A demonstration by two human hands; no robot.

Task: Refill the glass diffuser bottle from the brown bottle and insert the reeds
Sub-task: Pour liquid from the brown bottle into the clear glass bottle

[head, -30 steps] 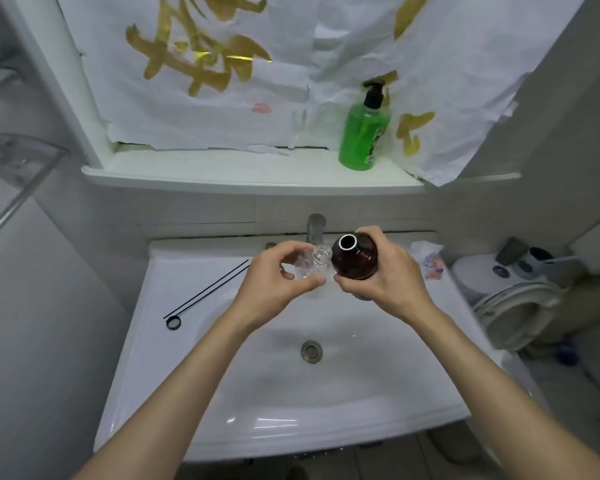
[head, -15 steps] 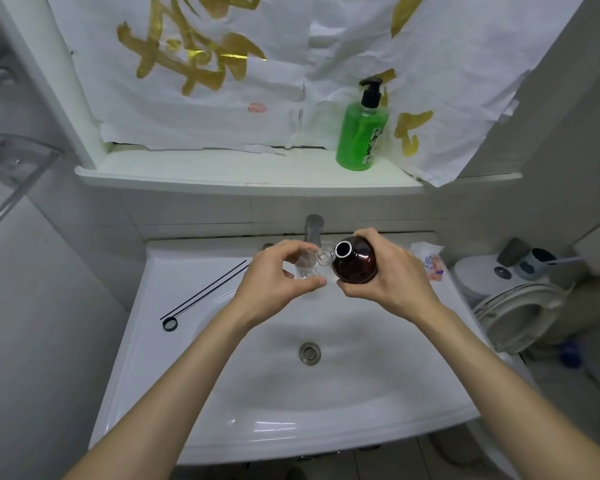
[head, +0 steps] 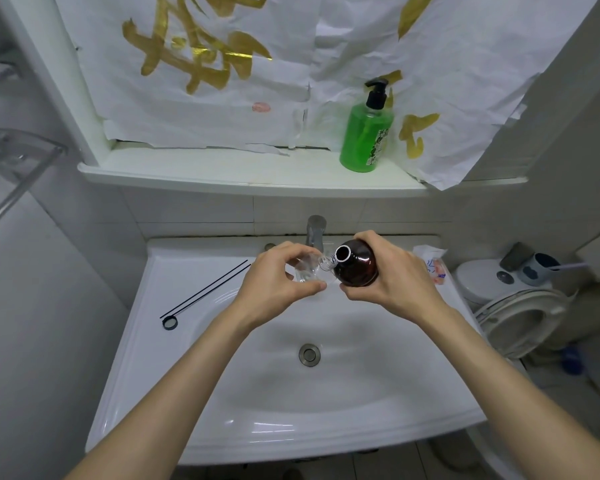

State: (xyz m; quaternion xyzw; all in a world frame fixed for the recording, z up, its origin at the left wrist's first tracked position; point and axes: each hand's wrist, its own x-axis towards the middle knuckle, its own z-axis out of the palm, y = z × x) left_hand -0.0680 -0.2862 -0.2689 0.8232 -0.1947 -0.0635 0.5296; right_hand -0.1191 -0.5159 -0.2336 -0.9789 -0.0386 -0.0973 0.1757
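There are two bottles in the hands, two thin black reeds [head: 205,287] and one small black ring [head: 169,322]. The reeds lie on the sink [head: 174,403] rim at 9 o'clock from the hands. The glass diffuser bottle [head: 310,269] is small and see-through. The left hand [head: 274,289] has its fingers wrapped around it, over the basin. The right hand [head: 394,277] grips the round brown bottle [head: 355,263], at 3 o'clock from the glass one. Since a second ago, the brown bottle has tipped more, and its open mouth now touches the glass neck.
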